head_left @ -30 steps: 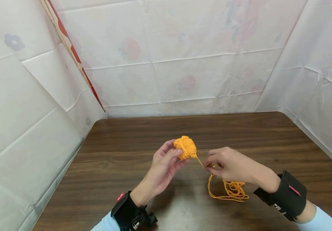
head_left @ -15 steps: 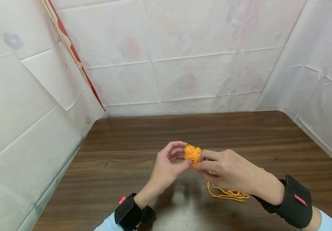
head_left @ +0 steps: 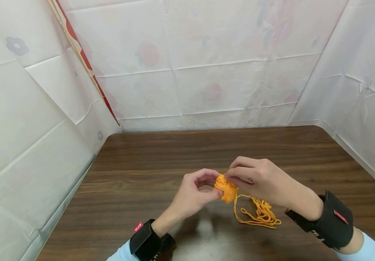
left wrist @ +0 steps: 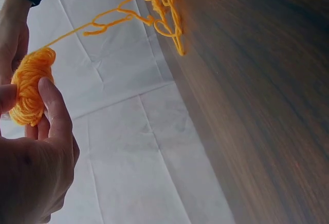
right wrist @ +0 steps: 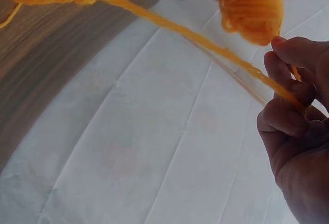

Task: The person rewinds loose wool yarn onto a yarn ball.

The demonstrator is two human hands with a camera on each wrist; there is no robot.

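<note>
Now the yarn ball (head_left: 227,189) sits pinched between both hands' fingers (head_left: 214,192).

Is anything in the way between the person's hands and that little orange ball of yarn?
Nothing visible. The left hand already holds the yarn ball, and the right hand pinches the strand beside it.

Fuzzy yarn ball (head_left: 227,189), glossy wood table (head_left: 148,170)
</note>
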